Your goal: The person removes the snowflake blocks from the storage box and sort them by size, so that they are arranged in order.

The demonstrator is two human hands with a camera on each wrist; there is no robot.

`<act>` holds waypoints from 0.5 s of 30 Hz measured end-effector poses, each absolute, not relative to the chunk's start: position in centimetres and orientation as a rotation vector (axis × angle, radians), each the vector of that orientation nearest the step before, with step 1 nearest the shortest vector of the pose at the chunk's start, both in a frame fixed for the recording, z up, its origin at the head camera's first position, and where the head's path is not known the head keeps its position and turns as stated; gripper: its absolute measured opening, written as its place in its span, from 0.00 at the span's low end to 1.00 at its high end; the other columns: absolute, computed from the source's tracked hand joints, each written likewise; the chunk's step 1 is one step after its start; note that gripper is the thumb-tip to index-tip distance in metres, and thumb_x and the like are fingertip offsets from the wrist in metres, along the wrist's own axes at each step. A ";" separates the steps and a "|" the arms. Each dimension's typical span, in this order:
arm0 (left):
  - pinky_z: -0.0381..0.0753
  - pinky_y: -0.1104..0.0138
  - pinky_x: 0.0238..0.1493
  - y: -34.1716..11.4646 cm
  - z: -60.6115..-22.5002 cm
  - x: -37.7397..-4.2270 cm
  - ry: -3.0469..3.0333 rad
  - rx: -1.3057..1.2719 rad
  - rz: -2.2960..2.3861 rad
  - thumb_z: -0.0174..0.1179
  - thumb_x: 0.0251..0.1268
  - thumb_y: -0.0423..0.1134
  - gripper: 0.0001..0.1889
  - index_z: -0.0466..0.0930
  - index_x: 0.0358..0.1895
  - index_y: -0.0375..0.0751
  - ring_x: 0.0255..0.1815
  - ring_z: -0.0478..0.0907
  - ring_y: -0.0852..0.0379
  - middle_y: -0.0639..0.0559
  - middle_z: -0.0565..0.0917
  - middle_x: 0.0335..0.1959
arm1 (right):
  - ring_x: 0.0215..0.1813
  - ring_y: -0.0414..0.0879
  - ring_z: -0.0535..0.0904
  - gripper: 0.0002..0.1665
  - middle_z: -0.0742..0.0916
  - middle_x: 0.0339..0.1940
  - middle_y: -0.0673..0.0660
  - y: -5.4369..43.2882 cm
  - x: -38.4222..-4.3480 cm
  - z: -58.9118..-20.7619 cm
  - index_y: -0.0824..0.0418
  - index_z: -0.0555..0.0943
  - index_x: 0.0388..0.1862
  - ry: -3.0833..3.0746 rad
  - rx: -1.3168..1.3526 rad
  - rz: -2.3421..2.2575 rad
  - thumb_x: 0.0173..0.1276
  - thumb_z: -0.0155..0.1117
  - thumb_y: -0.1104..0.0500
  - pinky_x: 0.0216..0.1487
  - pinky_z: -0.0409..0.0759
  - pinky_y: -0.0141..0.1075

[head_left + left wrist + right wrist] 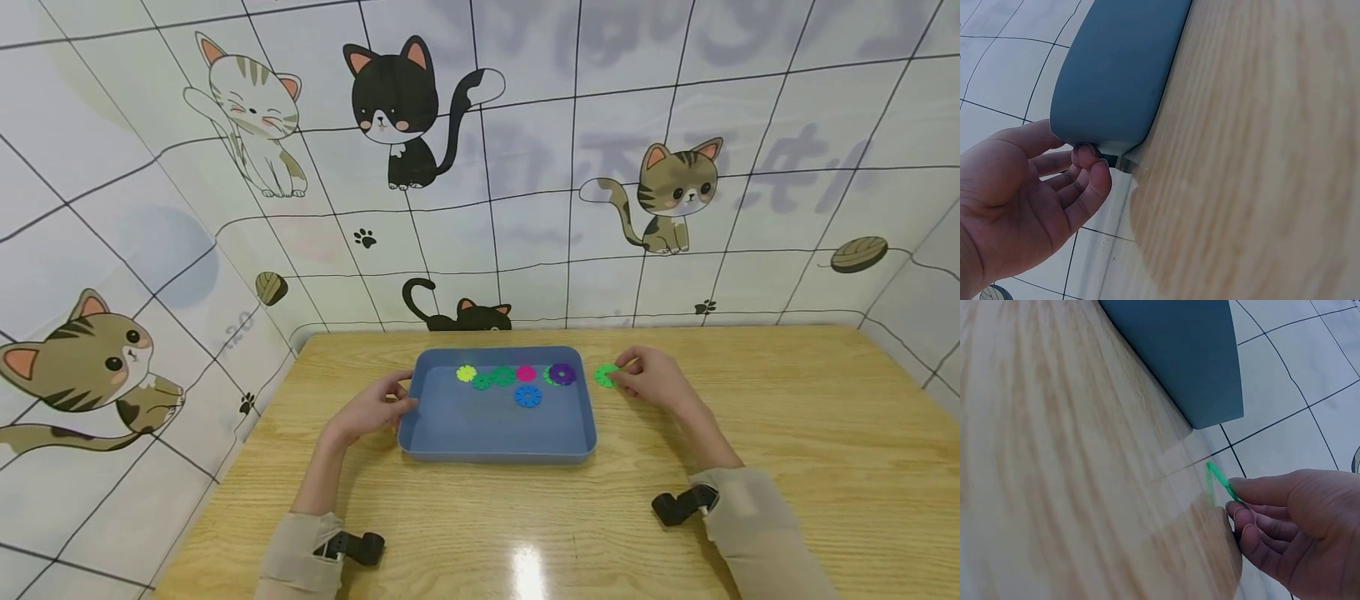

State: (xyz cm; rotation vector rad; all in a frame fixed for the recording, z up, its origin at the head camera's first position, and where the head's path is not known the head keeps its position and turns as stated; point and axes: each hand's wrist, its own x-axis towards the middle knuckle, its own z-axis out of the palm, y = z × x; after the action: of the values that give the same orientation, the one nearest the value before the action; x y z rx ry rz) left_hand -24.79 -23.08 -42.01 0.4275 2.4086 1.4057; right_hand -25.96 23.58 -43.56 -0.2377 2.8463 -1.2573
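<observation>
A blue-grey tray (495,429) lies on the wooden table with several toothed plastic discs in its far half. My left hand (372,406) holds the tray's left side, thumb at the rim and fingers curled against the outside; the left wrist view shows this hand (1035,194) at the tray's corner (1110,81). To the right of the tray, my right hand (651,377) pinches a bright green notched disc (604,376) between thumb and fingers. Seen edge-on in the right wrist view, the green disc (1218,475) tilts close over the table.
Inside the tray are a yellow disc (467,373), green discs (502,377), a pink disc (526,373), a blue disc (528,396) and a purple disc (562,374) overlapping a green one. A wall covering with cartoon cats (397,92) rises behind the table (495,525).
</observation>
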 end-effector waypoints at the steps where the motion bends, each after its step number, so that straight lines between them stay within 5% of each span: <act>1: 0.77 0.62 0.31 -23.1 -42.0 -24.8 2.407 0.427 1.406 0.57 0.75 0.33 0.33 0.55 0.77 0.26 0.29 0.74 0.49 0.42 0.73 0.38 | 0.24 0.44 0.78 0.17 0.84 0.23 0.54 23.6 -26.0 -43.6 0.74 0.77 0.48 2.846 -0.238 -1.259 0.71 0.67 0.61 0.26 0.75 0.34; 15: 0.77 0.63 0.31 -23.1 -42.2 -25.0 2.406 0.431 1.404 0.57 0.75 0.32 0.33 0.55 0.76 0.26 0.28 0.74 0.49 0.42 0.73 0.39 | 0.27 0.47 0.80 0.18 0.86 0.29 0.59 23.5 -25.7 -42.9 0.74 0.77 0.53 2.844 -0.256 -1.306 0.75 0.62 0.60 0.30 0.77 0.37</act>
State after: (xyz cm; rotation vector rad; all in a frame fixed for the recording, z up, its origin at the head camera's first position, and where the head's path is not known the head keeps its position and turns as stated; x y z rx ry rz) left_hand -24.97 -23.10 -42.17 0.4309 2.4056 1.4038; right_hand -25.71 23.54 -42.93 -0.2559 2.8442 -1.3065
